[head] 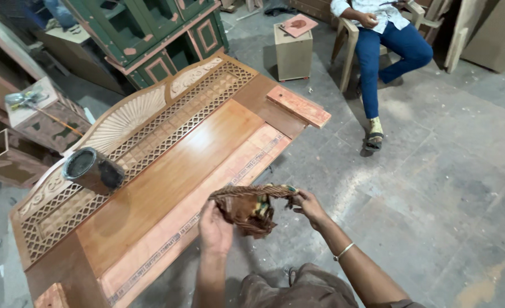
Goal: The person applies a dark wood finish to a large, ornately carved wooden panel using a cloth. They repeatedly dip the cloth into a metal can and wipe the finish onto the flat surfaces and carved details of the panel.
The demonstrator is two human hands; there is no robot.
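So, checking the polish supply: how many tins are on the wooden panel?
1: a dark round tin stands on the panel's carved lattice strip, left of the hands. Others may be out of view.

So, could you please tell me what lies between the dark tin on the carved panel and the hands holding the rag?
In the head view, only the glossy board of the wooden panel lies between them, bare.

One view only, from a camera worn on the person's head. It looks steeply down and forward over the person's own forearms. The left hand (215,228) and right hand (308,206) sit low in the centre, close to the lens. The wooden headboard panel (167,171) runs diagonally across the left half, near. The concrete floor (446,188) fills the right half. A seated person (386,34) marks the far top edge, cropped above the chest.
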